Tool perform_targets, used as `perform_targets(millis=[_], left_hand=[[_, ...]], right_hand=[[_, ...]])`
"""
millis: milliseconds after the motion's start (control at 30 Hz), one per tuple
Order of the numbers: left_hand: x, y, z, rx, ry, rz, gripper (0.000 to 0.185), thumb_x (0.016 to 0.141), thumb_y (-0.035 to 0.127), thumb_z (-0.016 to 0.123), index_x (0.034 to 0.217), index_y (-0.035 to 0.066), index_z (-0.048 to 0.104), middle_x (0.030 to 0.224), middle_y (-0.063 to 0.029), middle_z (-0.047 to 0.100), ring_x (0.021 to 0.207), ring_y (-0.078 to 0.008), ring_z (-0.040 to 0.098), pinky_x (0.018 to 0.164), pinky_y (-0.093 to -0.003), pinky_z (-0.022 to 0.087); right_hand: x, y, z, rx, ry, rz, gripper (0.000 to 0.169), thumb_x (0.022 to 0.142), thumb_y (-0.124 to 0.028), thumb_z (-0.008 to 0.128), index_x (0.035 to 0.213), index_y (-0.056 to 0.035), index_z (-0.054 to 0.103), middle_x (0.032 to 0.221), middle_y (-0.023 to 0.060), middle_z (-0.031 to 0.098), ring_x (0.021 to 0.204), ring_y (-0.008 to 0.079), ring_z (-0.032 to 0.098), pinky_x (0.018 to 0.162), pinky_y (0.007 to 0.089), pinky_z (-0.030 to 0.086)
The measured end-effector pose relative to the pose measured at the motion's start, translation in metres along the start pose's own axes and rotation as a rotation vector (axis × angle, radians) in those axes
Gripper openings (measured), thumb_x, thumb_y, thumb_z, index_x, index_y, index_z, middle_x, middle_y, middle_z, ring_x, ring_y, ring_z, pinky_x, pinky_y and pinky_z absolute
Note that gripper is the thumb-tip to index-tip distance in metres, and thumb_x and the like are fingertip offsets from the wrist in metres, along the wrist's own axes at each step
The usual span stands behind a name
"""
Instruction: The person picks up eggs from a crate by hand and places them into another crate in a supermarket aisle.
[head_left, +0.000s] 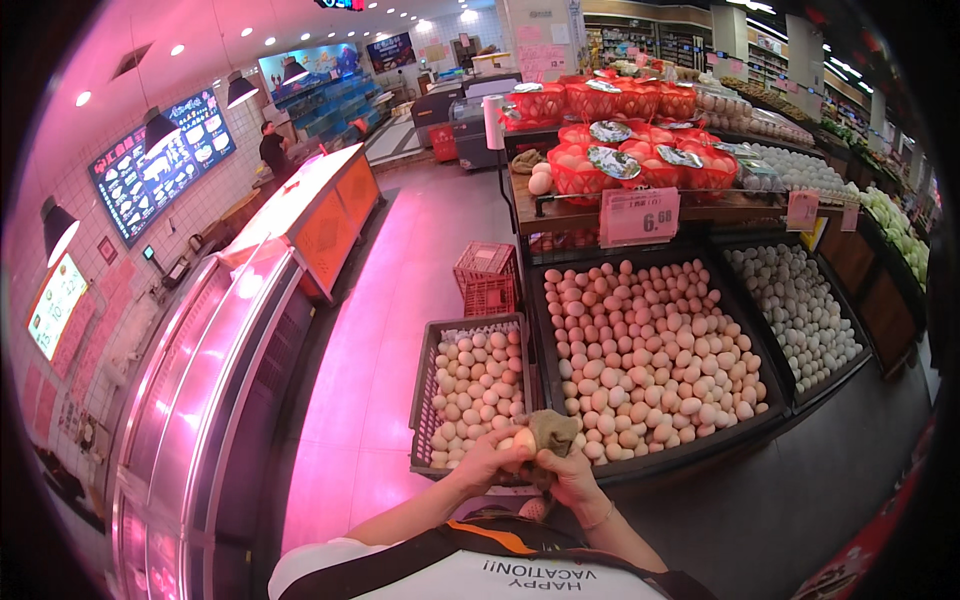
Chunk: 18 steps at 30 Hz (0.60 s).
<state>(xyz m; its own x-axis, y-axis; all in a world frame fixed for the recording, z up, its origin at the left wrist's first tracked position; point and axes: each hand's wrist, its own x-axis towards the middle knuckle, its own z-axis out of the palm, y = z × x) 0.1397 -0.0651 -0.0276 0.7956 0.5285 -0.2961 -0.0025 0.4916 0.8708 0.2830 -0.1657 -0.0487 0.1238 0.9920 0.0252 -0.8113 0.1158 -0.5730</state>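
Observation:
An egg (524, 441) is held in my left hand (487, 461), in front of my body. My right hand (568, 470) grips a brown-green cloth (553, 433), which lies up against the egg. Both hands are close together above the near edges of two egg containers. On the left, a dark plastic crate (422, 420) holds many loose eggs (480, 375). To the right, a wide black display bin (551, 352) is filled with brown and pale eggs (645, 367). Part of the cloth hangs below my right hand.
Red plastic crates (487, 277) are stacked behind the dark crate. A wooden shelf (555, 217) carries red baskets of eggs (589, 161) and a price sign (640, 217). Whitish eggs (795, 315) fill another bin at right. A glass-fronted counter (202, 375) runs along the left; a person (273, 146) stands behind it.

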Motion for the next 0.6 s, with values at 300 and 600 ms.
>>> perform_targets(millis=[300,600], left_hand=[[-0.012,0.0,0.012,-0.083,-0.055,-0.07,0.052,0.088,0.031,0.071,0.129,0.006,0.052,0.097,-0.0012,0.063,0.068,-0.0078,0.062,0.046,-0.0167,0.038],[0.007,-0.028,0.008,-0.248,-0.085,-0.127,0.044,0.091,0.024,0.067,0.129,0.006,0.053,0.098,-0.0058,0.066,0.068,-0.0128,0.064,0.049,-0.0198,0.046]], right_hand=[[-0.006,-0.005,0.008,-0.002,0.117,-0.062,0.031,0.091,-0.018,0.068,0.117,-0.0037,0.059,0.104,0.0055,0.065,0.083,0.0166,0.066,0.067,0.0279,0.057],[-0.001,0.0,-0.019,-0.338,0.348,-0.269,0.018,0.092,-0.009,0.065,0.108,-0.0023,0.061,0.1,0.0037,0.064,0.09,0.0147,0.063,0.078,0.0297,0.053]])
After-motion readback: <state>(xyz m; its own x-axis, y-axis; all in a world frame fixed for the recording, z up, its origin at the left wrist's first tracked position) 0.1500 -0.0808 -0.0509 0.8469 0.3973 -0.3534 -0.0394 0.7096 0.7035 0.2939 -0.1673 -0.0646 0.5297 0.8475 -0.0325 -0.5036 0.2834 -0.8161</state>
